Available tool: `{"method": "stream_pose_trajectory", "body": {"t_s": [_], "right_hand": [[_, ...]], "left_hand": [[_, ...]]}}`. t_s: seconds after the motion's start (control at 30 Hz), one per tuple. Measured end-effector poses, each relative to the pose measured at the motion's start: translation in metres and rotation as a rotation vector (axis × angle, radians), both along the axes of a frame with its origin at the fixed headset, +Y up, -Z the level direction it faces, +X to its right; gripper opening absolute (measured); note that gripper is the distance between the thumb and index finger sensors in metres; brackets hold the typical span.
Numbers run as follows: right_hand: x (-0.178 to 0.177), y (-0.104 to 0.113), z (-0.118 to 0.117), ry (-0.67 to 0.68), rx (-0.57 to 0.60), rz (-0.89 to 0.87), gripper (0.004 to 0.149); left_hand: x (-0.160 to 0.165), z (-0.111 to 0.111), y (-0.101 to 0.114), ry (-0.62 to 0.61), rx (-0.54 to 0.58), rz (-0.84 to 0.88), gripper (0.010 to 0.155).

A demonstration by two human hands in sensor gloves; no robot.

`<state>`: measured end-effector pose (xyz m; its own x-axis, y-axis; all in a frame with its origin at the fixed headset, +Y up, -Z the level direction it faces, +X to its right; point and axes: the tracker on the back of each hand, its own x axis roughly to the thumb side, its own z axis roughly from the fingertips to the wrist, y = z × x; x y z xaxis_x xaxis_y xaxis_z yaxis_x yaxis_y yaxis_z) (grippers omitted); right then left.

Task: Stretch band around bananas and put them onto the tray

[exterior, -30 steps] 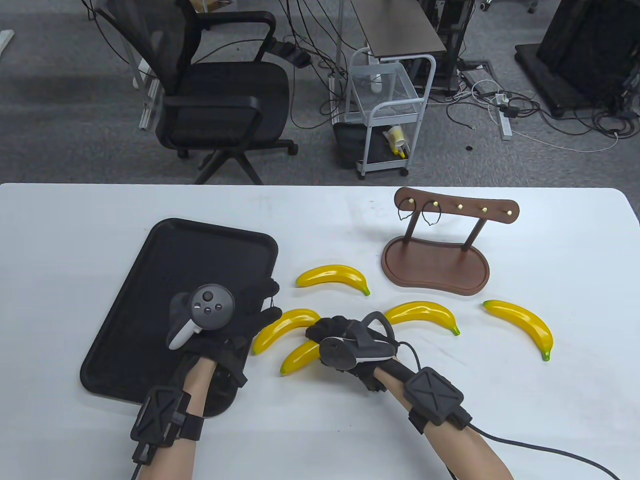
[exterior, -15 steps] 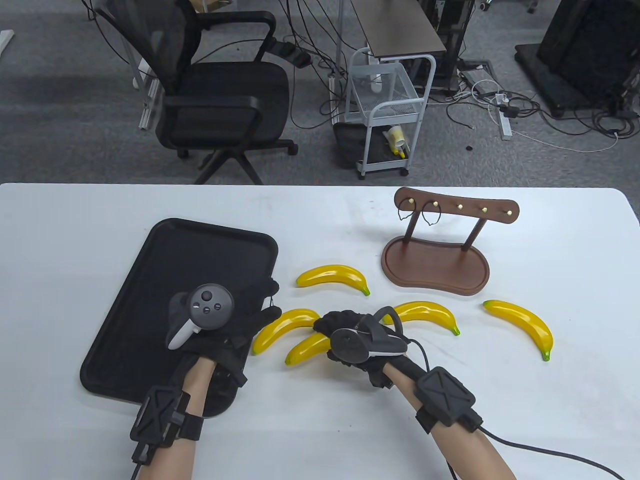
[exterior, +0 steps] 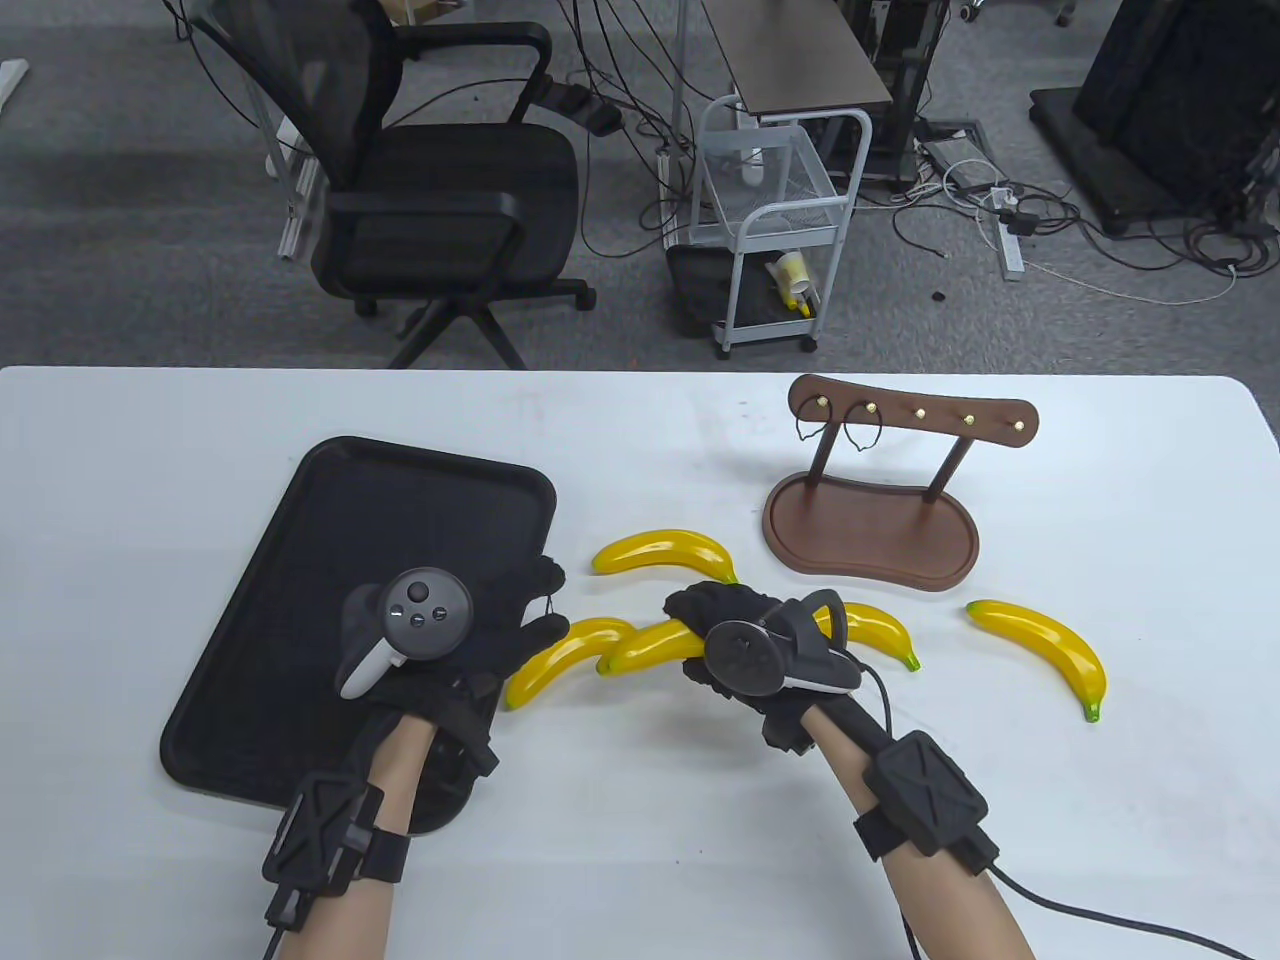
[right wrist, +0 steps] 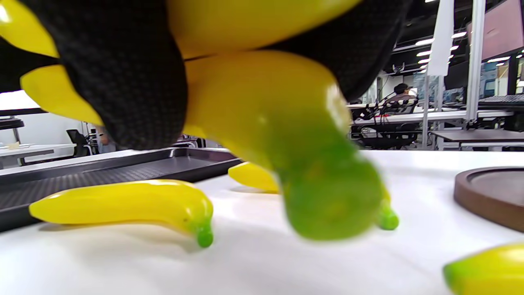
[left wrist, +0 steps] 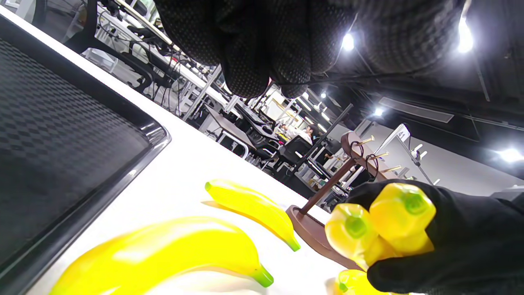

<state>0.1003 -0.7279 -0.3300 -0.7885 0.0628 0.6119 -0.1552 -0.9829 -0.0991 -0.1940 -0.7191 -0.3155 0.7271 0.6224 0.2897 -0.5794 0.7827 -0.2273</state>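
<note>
The right hand is clamped around two bananas, lifted clear of the surface near its middle. The left hand hovers at the right edge of the black tray, its thumb and forefinger pinching a small dark band. One banana lies just beside the tray's right edge, another farther back, one partly hidden behind the right hand, and one toward the right edge. A wooden hook stand stands behind them.
</note>
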Motion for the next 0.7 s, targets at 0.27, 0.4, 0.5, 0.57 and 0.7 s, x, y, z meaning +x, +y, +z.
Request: {"method": "stream_pose_trajectory", "body": {"t_s": [0.27,0.4,0.5,0.57,0.7], "right_hand": [[0.016,0.012,-0.001,-0.089,0.052,-0.021,0.07],[0.019,0.016,-0.001,-0.106,0.061,-0.025,0.07],[0.019,0.018,-0.001,-0.111,0.077,-0.023,0.07],[0.018,0.018,0.0,-0.114,0.091,-0.022,0.07],[0.016,0.019,0.0,-0.109,0.095,-0.026,0.07]], "left_hand": [[0.008,0.001,-0.004,-0.022,-0.026,-0.003,0.064],[0.014,0.0,-0.011,-0.04,-0.059,-0.004,0.064],[0.02,0.001,-0.016,-0.053,-0.086,0.012,0.064],[0.023,0.001,-0.02,-0.063,-0.1,0.018,0.064],[0.028,0.002,-0.025,-0.078,-0.133,0.052,0.066]]}}
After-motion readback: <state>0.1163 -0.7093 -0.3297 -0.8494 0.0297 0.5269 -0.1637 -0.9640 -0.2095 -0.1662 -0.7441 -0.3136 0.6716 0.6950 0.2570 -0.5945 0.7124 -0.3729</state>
